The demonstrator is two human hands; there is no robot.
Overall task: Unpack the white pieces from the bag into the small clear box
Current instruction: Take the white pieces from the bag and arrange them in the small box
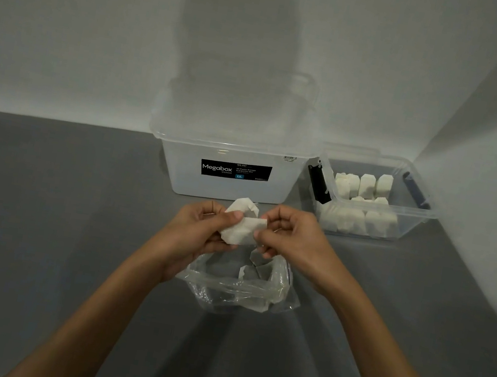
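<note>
Both hands are up over the bag, close together. The left hand (197,232) is curled round a small bunch of white pieces (239,228) with its thumb on top. The right hand (293,237) pinches the right end of the same bunch between thumb and fingertips. My guess is one piece is being separated or passed across. The bunch is in the air above the bag mouth, just in front of the big box (178,170); I cannot tell whether it touches it. The bag (223,292), crumpled clear plastic, sits open on the tabletop (38,219) under the hands. A few pieces show inside it (255,270), but the count is unclear through the folds. The small box (427,215) is to the right near the wall corner, open on top. It holds a good many pieces (362,187), some standing in a back row and more packed at the front. Progress looks well along: most pieces seem to be in, with the bunch in hand and the few in the bag left. The big box has a black label (235,170) and looks empty, though its frosted walls make that uncertain. On the path to the small box, the big box's front right corner sits close by. A black latch (317,180) on the small box's left end also stands on that side.
</note>
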